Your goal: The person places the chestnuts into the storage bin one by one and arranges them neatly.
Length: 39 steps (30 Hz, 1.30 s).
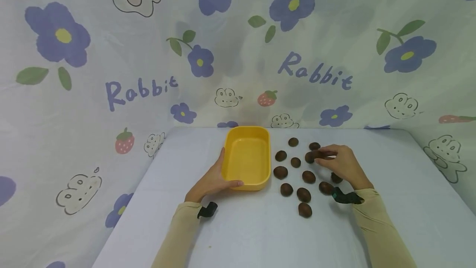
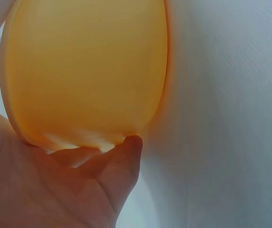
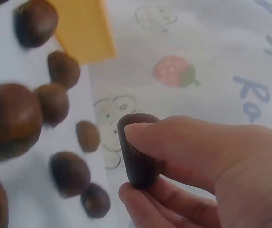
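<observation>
A yellow plastic box [image 1: 270,156] stands at the middle of the table's back half, with nothing in it. My left hand [image 1: 213,180] grips its near left corner, the thumb along the front wall and the fingers along the left side. In the left wrist view the box's wall [image 2: 88,71] fills much of the frame above the thumb. To the right of the box, my right hand [image 1: 343,164] pinches a brown chestnut [image 3: 143,164] between thumb and fingers. Just below this hand lie more chestnuts [image 1: 326,188], one partly hidden by the wrist.
Several loose chestnuts [image 1: 303,195] are scattered over the white table [image 1: 253,230] between the box and my right arm. A white curtain [image 1: 238,44] with purple flowers and rabbits hangs behind the table and on both sides. Each wrist wears a black strap [image 1: 347,197].
</observation>
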Motion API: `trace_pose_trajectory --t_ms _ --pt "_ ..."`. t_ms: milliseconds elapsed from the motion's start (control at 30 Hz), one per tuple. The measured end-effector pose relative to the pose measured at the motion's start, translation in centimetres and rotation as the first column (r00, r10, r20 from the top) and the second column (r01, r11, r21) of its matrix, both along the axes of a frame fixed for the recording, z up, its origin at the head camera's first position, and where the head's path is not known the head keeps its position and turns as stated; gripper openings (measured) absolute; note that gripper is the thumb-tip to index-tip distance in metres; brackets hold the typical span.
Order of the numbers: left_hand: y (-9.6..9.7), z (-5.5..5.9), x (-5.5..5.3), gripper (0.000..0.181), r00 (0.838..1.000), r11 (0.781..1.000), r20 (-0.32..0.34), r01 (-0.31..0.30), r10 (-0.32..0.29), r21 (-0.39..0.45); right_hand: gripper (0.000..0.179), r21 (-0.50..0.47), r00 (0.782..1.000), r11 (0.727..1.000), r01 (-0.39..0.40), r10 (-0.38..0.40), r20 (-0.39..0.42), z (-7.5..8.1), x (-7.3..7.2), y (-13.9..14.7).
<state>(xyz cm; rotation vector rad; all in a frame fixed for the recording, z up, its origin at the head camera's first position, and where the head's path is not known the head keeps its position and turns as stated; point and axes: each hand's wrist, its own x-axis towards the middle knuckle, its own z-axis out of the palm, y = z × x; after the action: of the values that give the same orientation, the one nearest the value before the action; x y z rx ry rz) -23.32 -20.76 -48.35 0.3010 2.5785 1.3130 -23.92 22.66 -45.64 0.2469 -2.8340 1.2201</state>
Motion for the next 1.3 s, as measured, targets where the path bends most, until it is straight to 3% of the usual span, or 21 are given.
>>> trace_pose_trajectory --t_ms 167,467,700,1300 --pt "0.0 -0.1 -0.2 0.141 1.000 1.000 -0.024 0.014 -0.013 0.021 0.048 -0.038 1.000 0.999 -0.015 0.014 -0.020 1.0 0.4 -0.9" --pt "0.4 -0.2 -0.3 0.138 1.000 1.000 -0.009 0.005 -0.004 0.024 0.051 -0.170 0.998 0.983 -0.066 0.068 0.004 2.4 1.2 -2.5" --pt "0.5 -0.4 -0.4 0.139 1.000 1.000 -0.008 0.011 -0.011 0.022 0.046 -0.190 0.997 0.979 -0.073 0.073 -0.007 3.4 1.7 -4.6" --pt "0.0 0.0 0.0 0.140 1.000 1.000 0.002 -0.011 0.011 0.011 0.045 -0.279 0.981 0.945 -0.172 0.190 0.038 4.8 0.0 -10.8"
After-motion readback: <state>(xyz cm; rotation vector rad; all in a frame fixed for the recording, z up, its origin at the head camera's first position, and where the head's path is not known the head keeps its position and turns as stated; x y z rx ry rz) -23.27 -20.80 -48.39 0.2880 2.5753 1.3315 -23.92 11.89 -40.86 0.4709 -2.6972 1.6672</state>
